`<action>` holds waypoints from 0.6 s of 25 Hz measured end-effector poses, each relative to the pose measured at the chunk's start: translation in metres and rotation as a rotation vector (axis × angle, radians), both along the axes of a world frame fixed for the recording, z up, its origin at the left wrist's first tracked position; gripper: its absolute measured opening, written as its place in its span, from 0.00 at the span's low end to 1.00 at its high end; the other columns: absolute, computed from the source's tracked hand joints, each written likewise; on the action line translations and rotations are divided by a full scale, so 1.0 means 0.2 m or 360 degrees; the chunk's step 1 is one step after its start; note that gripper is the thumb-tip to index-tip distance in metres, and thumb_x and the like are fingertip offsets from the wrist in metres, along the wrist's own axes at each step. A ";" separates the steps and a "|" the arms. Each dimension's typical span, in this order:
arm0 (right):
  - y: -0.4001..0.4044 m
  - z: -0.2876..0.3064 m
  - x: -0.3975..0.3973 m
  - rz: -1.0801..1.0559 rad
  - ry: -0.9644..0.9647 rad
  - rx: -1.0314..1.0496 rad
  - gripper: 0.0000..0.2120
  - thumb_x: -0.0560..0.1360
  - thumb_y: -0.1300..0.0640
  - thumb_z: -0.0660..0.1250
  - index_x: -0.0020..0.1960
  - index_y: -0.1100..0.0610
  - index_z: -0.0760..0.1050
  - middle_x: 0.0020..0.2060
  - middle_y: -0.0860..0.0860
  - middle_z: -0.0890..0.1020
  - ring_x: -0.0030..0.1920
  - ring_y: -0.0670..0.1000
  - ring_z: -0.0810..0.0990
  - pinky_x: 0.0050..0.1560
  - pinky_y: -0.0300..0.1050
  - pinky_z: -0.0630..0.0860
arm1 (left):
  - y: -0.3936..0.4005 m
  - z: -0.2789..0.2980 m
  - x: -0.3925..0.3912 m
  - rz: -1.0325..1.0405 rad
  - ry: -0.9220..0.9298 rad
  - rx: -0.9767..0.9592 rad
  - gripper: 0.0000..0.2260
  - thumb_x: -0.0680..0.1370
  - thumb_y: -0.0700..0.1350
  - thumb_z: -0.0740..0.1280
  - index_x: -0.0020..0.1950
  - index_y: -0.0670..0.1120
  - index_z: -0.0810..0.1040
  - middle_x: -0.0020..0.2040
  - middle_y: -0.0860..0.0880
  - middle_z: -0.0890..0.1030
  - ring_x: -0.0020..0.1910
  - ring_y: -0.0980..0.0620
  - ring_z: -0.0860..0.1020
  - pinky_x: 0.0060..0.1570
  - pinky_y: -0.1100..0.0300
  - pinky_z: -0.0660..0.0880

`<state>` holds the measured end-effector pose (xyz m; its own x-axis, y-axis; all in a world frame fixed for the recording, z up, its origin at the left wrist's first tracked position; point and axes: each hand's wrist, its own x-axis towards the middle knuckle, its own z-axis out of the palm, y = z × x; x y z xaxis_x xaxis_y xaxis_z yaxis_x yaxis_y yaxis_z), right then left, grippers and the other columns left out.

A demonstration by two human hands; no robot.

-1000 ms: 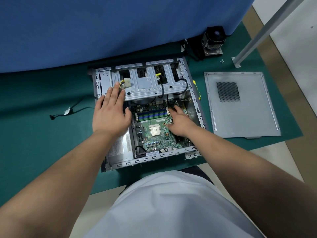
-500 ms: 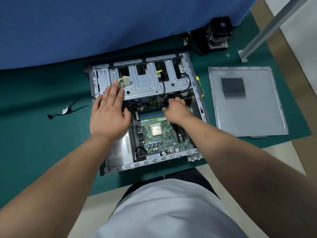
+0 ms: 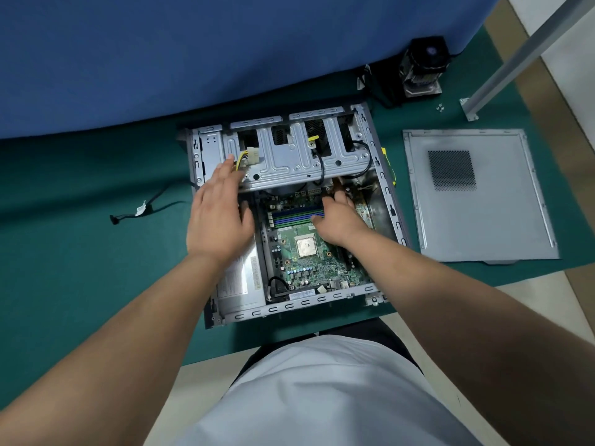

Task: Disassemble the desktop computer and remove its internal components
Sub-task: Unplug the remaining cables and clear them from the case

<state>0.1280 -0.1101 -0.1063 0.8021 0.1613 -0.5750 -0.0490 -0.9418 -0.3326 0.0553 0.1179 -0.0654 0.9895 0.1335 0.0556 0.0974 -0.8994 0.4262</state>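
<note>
At the centre of the frame, the open computer case (image 3: 289, 220) lies on its side on the green mat (image 3: 80, 268), motherboard (image 3: 309, 252) facing up. Since a second ago the right hand (image 3: 338, 220) has slid from beside the bare processor (image 3: 306, 247) up toward the drive cage (image 3: 289, 159); its fingers now reach under the cage's lower edge, so their tips are hidden and I cannot tell whether they pinch anything. The left hand (image 3: 219, 217) has stayed over the case's left side, fingers straight and close together, tips near the yellow-wired connector (image 3: 249, 157); it looks slightly lifted, though blur makes contact hard to judge. It covers part of the power supply (image 3: 241, 281). To the right the removed side panel (image 3: 476, 194) lies flat. A loose cable (image 3: 145, 207) lies at the left, and a black cooler (image 3: 421, 69) stands at the upper right.
</note>
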 end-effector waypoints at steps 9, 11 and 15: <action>0.16 0.01 -0.13 0.0440 -0.0045 0.0068 0.26 0.81 0.53 0.63 0.79 0.56 0.65 0.80 0.51 0.60 0.78 0.56 0.59 0.78 0.55 0.59 | 0.07 0.01 0.00 0.0120 -0.0074 -0.0315 0.24 0.78 0.35 0.64 0.74 0.49 0.74 0.76 0.49 0.72 0.78 0.52 0.65 0.81 0.48 0.51; 0.19 0.00 -0.12 0.0493 -0.0046 0.0009 0.29 0.81 0.53 0.63 0.80 0.56 0.61 0.81 0.53 0.59 0.79 0.57 0.56 0.78 0.56 0.57 | 0.07 0.00 0.01 0.0127 -0.0084 -0.0278 0.22 0.78 0.36 0.66 0.72 0.50 0.75 0.75 0.50 0.74 0.77 0.51 0.67 0.81 0.48 0.51; 0.27 -0.04 -0.04 0.0571 -0.0161 -0.0166 0.25 0.83 0.49 0.60 0.77 0.56 0.65 0.71 0.58 0.71 0.72 0.60 0.66 0.75 0.56 0.61 | 0.08 -0.04 0.00 0.0119 -0.0110 -0.0226 0.20 0.79 0.38 0.66 0.69 0.51 0.76 0.74 0.51 0.75 0.78 0.49 0.66 0.81 0.50 0.51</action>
